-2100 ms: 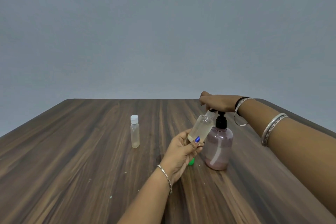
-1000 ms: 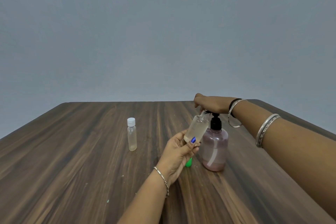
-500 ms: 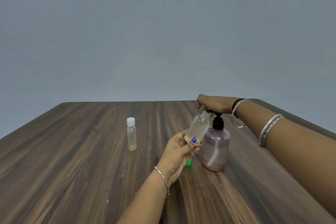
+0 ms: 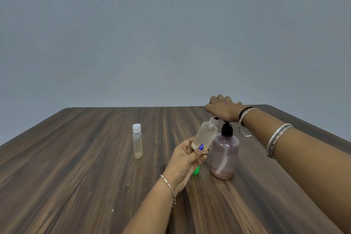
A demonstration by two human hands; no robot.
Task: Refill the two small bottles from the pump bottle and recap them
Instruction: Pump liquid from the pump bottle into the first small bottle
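Single head view, forward and seemingly slightly down over table [image 4: 79, 167].

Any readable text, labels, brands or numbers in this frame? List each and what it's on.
None readable.
Pump bottle: bare pinkish plastic, no label in view.
Open small bottle in the left hand: clear, no print visible.
Capped small bottle: plain white cap, no print visible.
Green cap: mostly hidden behind the hand.
Table: wood grain only.
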